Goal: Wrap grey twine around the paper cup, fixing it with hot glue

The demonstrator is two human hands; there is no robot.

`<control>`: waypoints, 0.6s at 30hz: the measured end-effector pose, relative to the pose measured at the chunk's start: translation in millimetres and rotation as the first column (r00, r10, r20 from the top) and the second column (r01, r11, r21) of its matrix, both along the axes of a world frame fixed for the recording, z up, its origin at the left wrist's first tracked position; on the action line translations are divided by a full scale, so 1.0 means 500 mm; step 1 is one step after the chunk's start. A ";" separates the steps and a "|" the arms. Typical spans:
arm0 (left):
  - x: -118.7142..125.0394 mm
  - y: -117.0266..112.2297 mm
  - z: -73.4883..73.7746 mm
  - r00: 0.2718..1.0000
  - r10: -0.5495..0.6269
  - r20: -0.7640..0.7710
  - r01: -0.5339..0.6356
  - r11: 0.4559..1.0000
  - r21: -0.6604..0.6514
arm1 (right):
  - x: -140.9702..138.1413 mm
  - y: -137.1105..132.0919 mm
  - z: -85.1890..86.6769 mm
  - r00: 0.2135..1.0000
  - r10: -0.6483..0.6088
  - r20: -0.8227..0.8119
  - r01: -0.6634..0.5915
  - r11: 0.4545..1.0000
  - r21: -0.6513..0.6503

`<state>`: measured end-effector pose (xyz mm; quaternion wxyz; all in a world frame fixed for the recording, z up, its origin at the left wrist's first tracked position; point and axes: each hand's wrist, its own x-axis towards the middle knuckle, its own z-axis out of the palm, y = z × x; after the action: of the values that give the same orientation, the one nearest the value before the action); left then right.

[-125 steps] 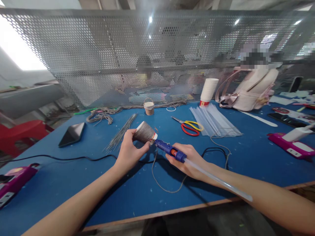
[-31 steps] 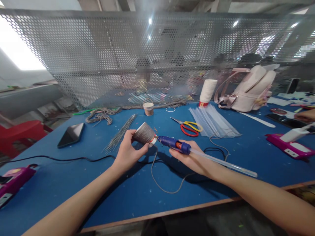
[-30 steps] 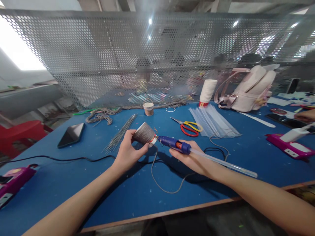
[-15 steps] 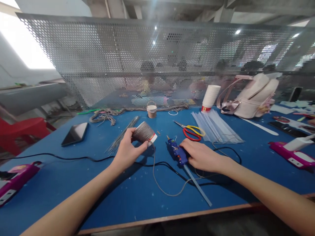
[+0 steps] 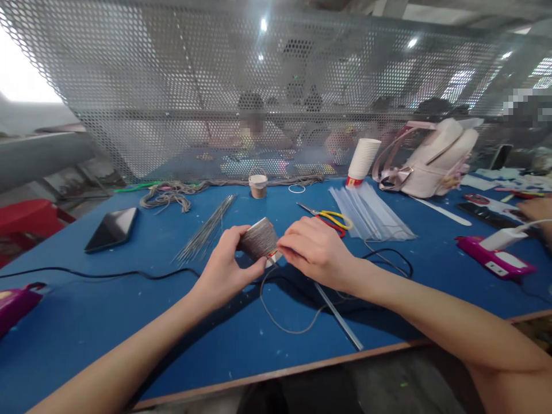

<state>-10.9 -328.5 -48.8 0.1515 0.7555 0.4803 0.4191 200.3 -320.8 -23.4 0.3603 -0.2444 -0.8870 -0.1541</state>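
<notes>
My left hand (image 5: 224,270) grips a paper cup wrapped in grey cord (image 5: 257,237), held on its side above the blue table (image 5: 129,322). My right hand (image 5: 317,250) has its fingers curled and pinched at the cup's narrow end, where a red band shows. They press the loose grey cord (image 5: 282,325) there, and it trails down in a loop on the table. Below my right wrist lies a clear glue stick (image 5: 338,317). The glue gun itself is hidden under that hand.
Behind lie red and yellow scissors (image 5: 331,219), clear glue sticks (image 5: 371,211), stacked paper cups (image 5: 363,161), a pink backpack (image 5: 431,164), a small cup (image 5: 259,187), thin wires (image 5: 207,230) and a phone (image 5: 111,229). A black cable (image 5: 107,273) crosses left. Another person's hand (image 5: 537,208) is at the right.
My right hand set the blue glue gun down on the table, then moved left to the cup's narrow end. The left hand kept hold of the cup.
</notes>
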 end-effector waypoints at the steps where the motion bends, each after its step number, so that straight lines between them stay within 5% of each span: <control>1: 0.001 -0.002 0.000 1.000 -0.006 -0.023 0.006 1.000 0.016 | -0.007 -0.001 0.001 1.000 -0.008 0.013 0.008 0.998 0.060; 18: 0.010 -0.013 0.009 0.969 -0.006 -0.247 0.038 0.991 0.126 | -0.020 -0.022 -0.012 0.982 -0.116 0.147 0.068 0.952 0.298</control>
<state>-5.8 -334.8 -44.2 0.0463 0.8151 0.4587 0.3509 190.2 -331.9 -29.5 0.3110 -0.2162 -0.8687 -0.3191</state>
